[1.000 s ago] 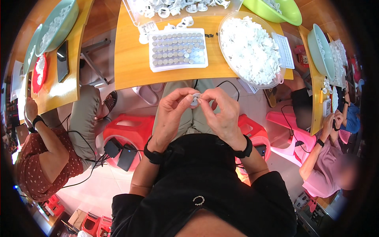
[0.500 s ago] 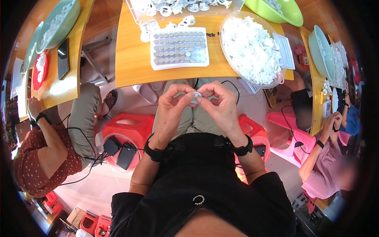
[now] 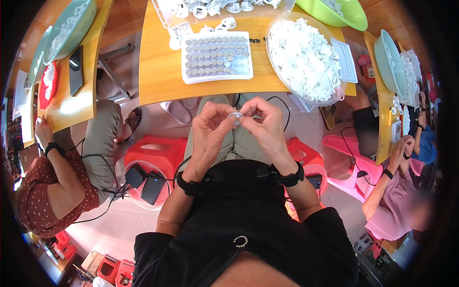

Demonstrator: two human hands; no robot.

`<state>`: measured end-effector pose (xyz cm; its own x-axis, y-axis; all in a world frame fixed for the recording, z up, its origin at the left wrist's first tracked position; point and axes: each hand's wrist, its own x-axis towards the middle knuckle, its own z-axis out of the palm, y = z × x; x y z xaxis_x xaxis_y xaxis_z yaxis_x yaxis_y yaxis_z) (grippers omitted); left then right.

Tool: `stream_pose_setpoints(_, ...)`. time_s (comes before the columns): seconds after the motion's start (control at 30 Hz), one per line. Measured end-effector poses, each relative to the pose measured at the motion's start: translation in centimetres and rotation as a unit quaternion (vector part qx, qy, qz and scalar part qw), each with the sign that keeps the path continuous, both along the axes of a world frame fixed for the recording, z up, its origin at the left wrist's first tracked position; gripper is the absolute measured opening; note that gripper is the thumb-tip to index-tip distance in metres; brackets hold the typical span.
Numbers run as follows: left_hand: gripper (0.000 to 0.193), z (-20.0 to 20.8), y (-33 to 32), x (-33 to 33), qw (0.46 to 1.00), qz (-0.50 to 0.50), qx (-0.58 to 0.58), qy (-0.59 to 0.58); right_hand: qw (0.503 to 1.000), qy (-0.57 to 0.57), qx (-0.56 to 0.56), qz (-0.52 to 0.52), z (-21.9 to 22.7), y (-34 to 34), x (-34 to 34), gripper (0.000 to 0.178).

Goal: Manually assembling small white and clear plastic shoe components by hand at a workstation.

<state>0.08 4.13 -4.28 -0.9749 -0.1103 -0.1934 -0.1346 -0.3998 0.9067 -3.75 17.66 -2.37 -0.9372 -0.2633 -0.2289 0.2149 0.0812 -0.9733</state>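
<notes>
Between my fingertips, just off the table's front edge and above my lap, is a small round white plastic part (image 3: 235,115). My left hand (image 3: 211,125) pinches it from one side, thumb and fingers together. From the other side my right hand (image 3: 263,123) grips the same part, its thumb pressed near the middle. The fingers cover much of it, so its details are hard to make out. Beyond the hands a white tray (image 3: 217,79) holds rows of small grey discs, with some slots at its right bare of discs.
On the wooden table (image 3: 162,88) stand a round clear tub (image 3: 270,62) heaped with white pieces, a clear bin (image 3: 165,19) of white rings, and a green basin (image 3: 351,21). Red stools (image 3: 160,148) flank me. Co-workers sit at tables left and right.
My hands stay together over my lap; the white part has tilted slightly and the right thumb has shifted on it. At the left, a co-worker's hand has moved a little.
</notes>
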Motion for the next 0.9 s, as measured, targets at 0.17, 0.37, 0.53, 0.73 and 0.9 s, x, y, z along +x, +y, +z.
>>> stream_pose_setpoints(0.17,0.008,-0.1,0.2,0.0,1.0,0.011,-0.023,0.006,0.999,0.023,-0.035,-0.015,-1.1,-0.4,0.3,0.007)
stream_pose_setpoints(0.37,0.006,-0.2,0.2,0.2,1.0,0.007,-0.019,0.005,0.998,0.018,-0.056,-0.019,-1.2,-0.4,0.5,0.007)
stream_pose_setpoints(0.53,0.008,-0.1,-0.1,0.1,0.999,0.009,-0.033,-0.001,0.998,0.023,-0.045,-0.029,-1.3,-0.7,0.6,0.007)
stream_pose_setpoints(0.73,0.017,0.1,-0.9,-0.3,0.999,-0.05,-0.016,0.006,0.995,-0.011,-0.089,-0.039,-1.5,0.3,0.0,0.004)
stream_pose_setpoints(0.9,0.019,0.3,-0.9,-0.3,0.998,-0.062,0.005,-0.018,0.998,-0.012,-0.049,-0.022,-1.2,0.4,0.3,0.011)
